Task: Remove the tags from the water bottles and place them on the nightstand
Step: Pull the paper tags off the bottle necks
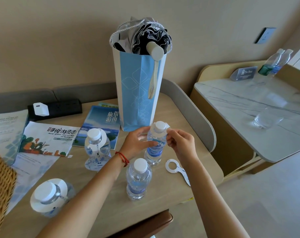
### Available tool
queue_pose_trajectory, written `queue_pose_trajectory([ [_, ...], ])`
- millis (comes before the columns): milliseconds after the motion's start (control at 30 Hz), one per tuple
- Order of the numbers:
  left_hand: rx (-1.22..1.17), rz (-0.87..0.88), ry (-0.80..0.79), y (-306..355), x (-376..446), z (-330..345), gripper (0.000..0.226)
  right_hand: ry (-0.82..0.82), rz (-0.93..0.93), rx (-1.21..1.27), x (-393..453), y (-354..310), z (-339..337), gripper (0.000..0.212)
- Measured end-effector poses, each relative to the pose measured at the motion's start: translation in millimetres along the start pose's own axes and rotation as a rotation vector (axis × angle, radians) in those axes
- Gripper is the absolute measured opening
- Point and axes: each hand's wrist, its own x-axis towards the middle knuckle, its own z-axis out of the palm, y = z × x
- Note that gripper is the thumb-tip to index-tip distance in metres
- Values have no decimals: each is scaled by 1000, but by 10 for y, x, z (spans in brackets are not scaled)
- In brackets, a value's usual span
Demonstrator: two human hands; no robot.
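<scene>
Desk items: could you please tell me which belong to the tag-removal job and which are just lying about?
Job: held bottle, its tag, two tagged bottles, untagged bottle, removed tag.

Lying about: gift bag, tourist map, booklet, charger.

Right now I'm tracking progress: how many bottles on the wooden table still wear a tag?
3: the bottle being held, its tag at the neck; one by the booklet; one near the front left edge. The fourth, nearest bottle is bare.
</scene>
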Motion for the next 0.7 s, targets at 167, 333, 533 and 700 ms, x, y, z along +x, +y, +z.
queue_pose_trajectory([
  [167,-2,28,-1,-21,16,-5,50,-28,-10,93,-1,-48,26,26],
  [333,17,44,-3,-49,26,-21,49,-40,-72,67,24,-121,68,24],
  [533,-9,46,-19,-35,18,-16,52,-125,-105,75,65,-181,97,27],
  [700,-12,48,-22,-16,16,-9,49,-112,-109,67,119,-204,29,25],
])
